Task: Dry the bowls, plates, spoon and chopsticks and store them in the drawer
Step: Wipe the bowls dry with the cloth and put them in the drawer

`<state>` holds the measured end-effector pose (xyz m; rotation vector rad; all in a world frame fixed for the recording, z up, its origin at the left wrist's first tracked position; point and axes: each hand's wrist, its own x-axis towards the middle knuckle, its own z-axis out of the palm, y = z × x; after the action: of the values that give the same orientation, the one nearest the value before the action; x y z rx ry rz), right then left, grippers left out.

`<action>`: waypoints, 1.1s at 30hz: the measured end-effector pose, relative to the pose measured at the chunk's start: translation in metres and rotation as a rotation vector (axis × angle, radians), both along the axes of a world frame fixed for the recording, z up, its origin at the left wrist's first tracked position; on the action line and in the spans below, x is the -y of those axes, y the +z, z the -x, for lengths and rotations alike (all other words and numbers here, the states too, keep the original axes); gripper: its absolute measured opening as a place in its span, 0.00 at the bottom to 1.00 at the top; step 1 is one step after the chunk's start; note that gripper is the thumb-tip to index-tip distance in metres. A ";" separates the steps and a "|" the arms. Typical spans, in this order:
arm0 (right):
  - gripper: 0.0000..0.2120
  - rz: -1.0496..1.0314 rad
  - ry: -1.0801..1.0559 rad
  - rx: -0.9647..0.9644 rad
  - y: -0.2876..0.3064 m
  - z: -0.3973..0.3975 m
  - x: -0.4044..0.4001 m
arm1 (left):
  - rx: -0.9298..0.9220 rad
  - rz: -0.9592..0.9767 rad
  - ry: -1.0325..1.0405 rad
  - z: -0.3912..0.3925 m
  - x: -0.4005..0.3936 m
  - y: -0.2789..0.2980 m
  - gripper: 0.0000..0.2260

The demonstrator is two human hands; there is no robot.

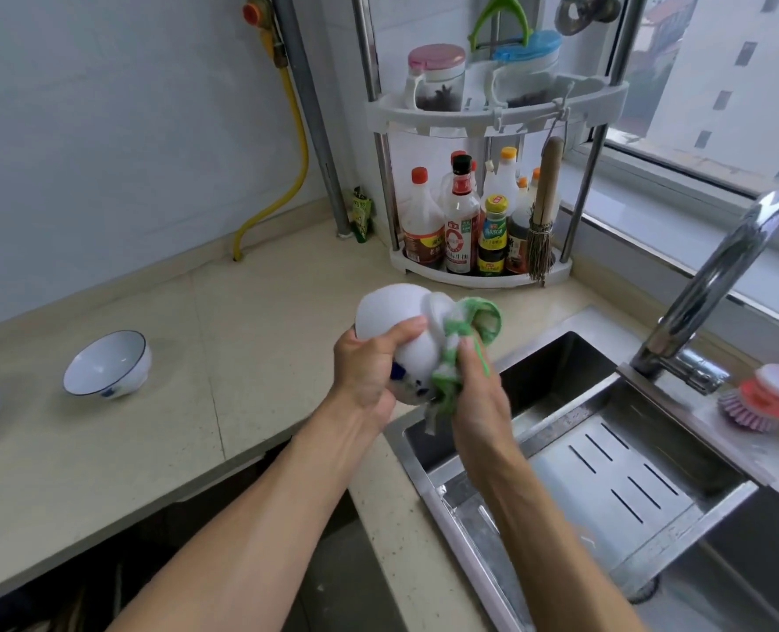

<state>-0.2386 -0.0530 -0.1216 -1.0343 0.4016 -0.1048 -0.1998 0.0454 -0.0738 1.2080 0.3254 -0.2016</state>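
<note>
Head view shows the left hand (pixel 364 371) gripping a white ceramic bowl with blue markings (pixel 401 330) above the beige stone counter (pixel 150 449), beside the steel sink (pixel 583 449). Pressing against the bowl, the right hand (pixel 476 394) clutches a green-and-white cloth (pixel 463 339). Another blue-rimmed white bowl (pixel 107 364) sits on the counter, well apart.

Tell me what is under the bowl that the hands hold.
Under the held bowl are the counter edge and the sink's near corner. The left hand and the cloth cover part of the bowl, and its inside is hidden.

Bright daylight from the window (pixel 720 84); edges bowed, hands blurred.
</note>
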 end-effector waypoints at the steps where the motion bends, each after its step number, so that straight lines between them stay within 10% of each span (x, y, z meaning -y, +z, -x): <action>1: 0.17 0.055 -0.015 -0.007 0.002 -0.004 -0.003 | 0.011 -0.001 0.000 0.002 -0.001 0.000 0.23; 10: 0.19 0.074 0.079 -0.003 0.009 0.008 -0.069 | -0.076 0.135 0.248 -0.004 -0.024 0.000 0.21; 16: 0.15 -0.422 -0.032 -0.228 0.006 -0.013 -0.086 | -0.108 0.218 0.229 0.015 -0.065 -0.006 0.37; 22: 0.17 -0.041 0.378 -0.311 0.007 -0.039 -0.094 | -0.013 0.056 0.108 0.049 -0.131 -0.009 0.35; 29: 0.17 0.559 0.491 0.219 0.015 0.012 -0.183 | -0.077 -0.109 0.451 0.065 -0.192 -0.009 0.14; 33: 0.17 0.531 0.567 0.239 0.011 0.039 -0.236 | -0.074 -0.174 0.525 0.083 -0.248 -0.016 0.14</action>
<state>-0.2779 0.1834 -0.1102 -1.6038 -0.1612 0.1835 -0.2827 0.2932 -0.0896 1.2453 0.7226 0.2422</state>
